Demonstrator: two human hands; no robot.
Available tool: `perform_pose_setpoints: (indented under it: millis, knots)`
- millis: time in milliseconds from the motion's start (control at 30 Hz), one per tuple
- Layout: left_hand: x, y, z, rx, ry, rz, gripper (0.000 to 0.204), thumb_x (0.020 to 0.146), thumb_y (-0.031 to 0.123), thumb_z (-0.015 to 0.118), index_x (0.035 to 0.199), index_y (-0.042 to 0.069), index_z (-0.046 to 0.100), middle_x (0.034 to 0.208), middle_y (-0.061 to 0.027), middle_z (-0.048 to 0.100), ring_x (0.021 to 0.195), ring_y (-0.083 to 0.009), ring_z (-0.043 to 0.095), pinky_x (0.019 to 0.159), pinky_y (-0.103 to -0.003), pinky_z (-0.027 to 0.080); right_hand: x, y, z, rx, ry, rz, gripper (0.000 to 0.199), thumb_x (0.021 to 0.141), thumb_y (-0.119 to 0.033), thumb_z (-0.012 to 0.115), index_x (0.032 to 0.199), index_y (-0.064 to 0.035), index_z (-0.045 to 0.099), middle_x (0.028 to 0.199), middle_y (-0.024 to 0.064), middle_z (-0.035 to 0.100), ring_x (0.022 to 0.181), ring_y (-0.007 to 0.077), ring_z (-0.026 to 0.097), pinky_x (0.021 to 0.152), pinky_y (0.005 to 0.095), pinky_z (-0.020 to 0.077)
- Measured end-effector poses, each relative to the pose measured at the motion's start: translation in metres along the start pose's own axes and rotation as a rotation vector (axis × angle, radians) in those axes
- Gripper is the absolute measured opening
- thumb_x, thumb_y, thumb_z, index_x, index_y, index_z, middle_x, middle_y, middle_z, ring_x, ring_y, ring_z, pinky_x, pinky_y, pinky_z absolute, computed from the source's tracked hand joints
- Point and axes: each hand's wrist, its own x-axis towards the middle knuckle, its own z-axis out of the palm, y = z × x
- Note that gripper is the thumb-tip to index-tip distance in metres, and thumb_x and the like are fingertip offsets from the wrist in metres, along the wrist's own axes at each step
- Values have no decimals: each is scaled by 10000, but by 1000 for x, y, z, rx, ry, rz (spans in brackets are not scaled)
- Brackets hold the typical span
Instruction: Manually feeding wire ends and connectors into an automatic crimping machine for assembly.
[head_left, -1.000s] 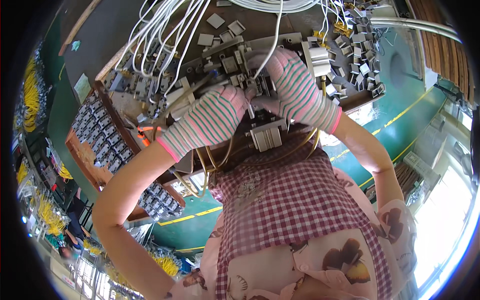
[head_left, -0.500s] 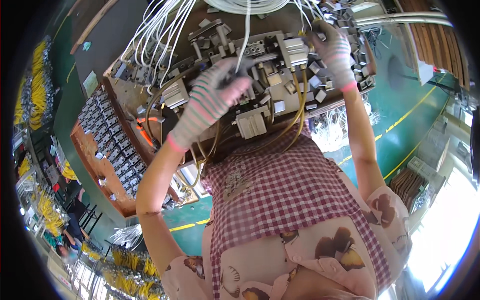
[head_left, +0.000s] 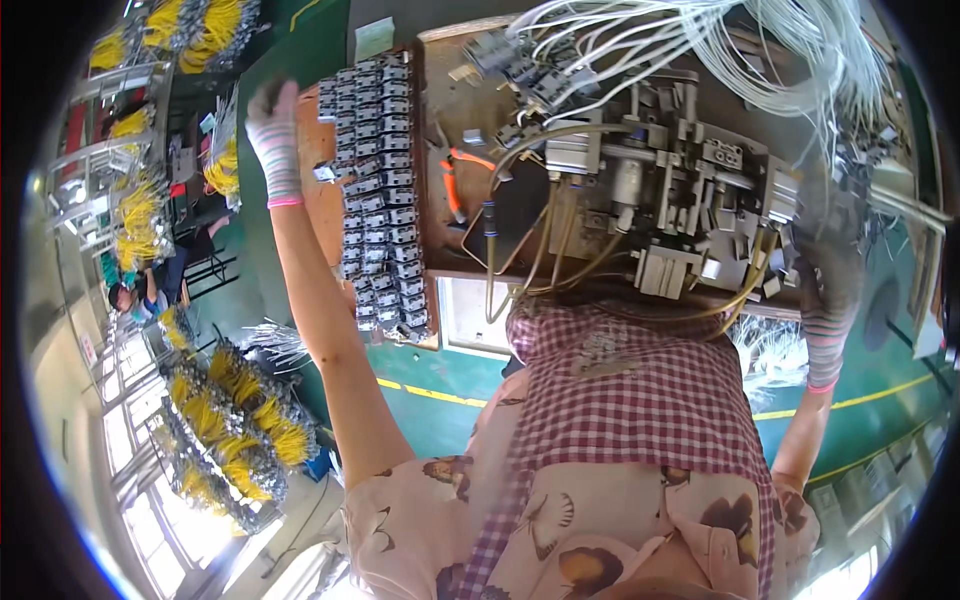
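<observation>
Connector blocks (head_left: 378,190), small and grey, sit in packed rows on a wooden tray along the left part of the surface (head_left: 455,130), and the person's hands are flung wide apart on either side of the work. Nearest to where I stand is the checked apron (head_left: 640,400) over a floral top, pressed close to the surface's front edge. From there the left arm stretches out past the tray; the left hand (head_left: 272,130), in a striped knit glove with a pink cuff, hovers just beyond the tray's outer edge, fingers loosely curled, and I cannot tell whether it grips anything. The right hand (head_left: 830,285), gloved the same way, is down at the right end of the surface beside a grey metal assembly fixture (head_left: 680,200); its fingers are in shadow, so whether it is holding something is unclear. Tan hoses (head_left: 545,250) loop from the fixture toward the apron, and orange-handled pliers (head_left: 452,180) lie between tray and fixture. Farther back, a sheaf of white wires (head_left: 700,40) fans over the fixture. Off to the left, racks carry bundles of yellow wire (head_left: 240,420).
</observation>
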Motion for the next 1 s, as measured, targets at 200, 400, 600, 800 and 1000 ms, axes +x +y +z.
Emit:
perform_pose_setpoints:
  millis: [200, 400, 600, 800, 1000]
  knots:
    - [-32, -148, -8, 20, -141, -576, 662, 761, 566, 745, 1136, 23, 687, 1105, -104, 689, 1033, -176, 605, 915, -329, 458, -2, 0, 6, 81, -120, 223, 274, 806, 21, 689, 1072, -44, 675, 1040, 91, 685, 980, 230, 627, 867, 329, 485]
    - [-26, -148, 36, 23, -117, -571, 612, 711, 499, 814, 1076, 23, 694, 1016, -78, 701, 935, -178, 620, 899, -325, 454, -35, 24, 11, 679, -45, 545, 388, 890, -79, 645, 1250, -22, 511, 1094, 72, 644, 1002, 149, 594, 862, 291, 475]
    - [-60, -51, -18, -635, 88, -271, 433, 893, 261, 694, 1254, 58, 563, 1122, -81, 655, 996, -191, 631, 902, -344, 510, 20, 3, 1, 992, -306, 636, 466, 821, -109, 660, 1254, -18, 517, 1043, 106, 651, 958, 220, 650, 826, 349, 530]
    - [-167, 190, 55, -832, -640, -93, 628, 847, 402, 729, 1334, 72, 509, 1230, -81, 600, 1059, -180, 611, 900, -305, 506, 74, -91, 50, 1222, -55, 260, 433, 722, -7, 792, 1108, -65, 606, 1120, 67, 617, 1035, 180, 609, 931, 321, 477]
    - [-238, 238, 162, -1031, -890, -51, 842, 753, 314, 814, 1437, 64, 392, 1371, -67, 516, 1112, -179, 572, 887, -324, 505, 60, -80, 44, 813, 6, 136, 483, 680, -220, 852, 1097, -106, 637, 1220, 70, 566, 1214, 240, 461, 1028, 388, 360]
